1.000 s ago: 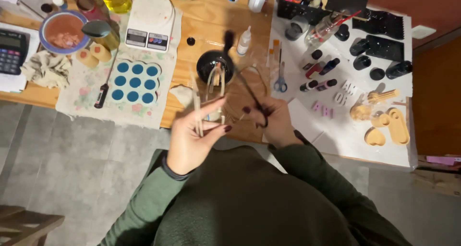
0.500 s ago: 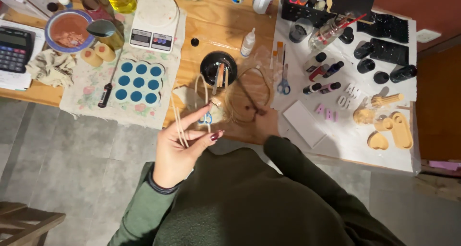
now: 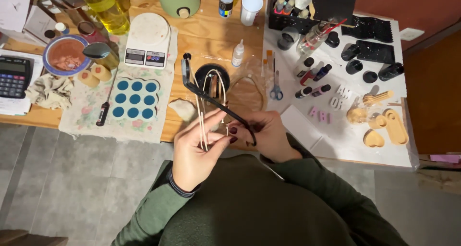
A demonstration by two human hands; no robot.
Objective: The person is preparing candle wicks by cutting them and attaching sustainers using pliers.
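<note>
Head view: left hand [image 3: 194,152] pinching a bundle of pale wicks [image 3: 203,116] — upright, over tabletop [image 3: 211,30] edge. Right hand [image 3: 269,135] gripping black stick tool [image 3: 211,99], laid diagonally across wicks — just in front of black round container [image 3: 212,78].

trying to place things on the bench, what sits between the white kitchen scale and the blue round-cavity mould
In the head view, nothing stands between the white scale and the blue mould: only a short strip of the floral cloth they both rest on shows there.
</note>
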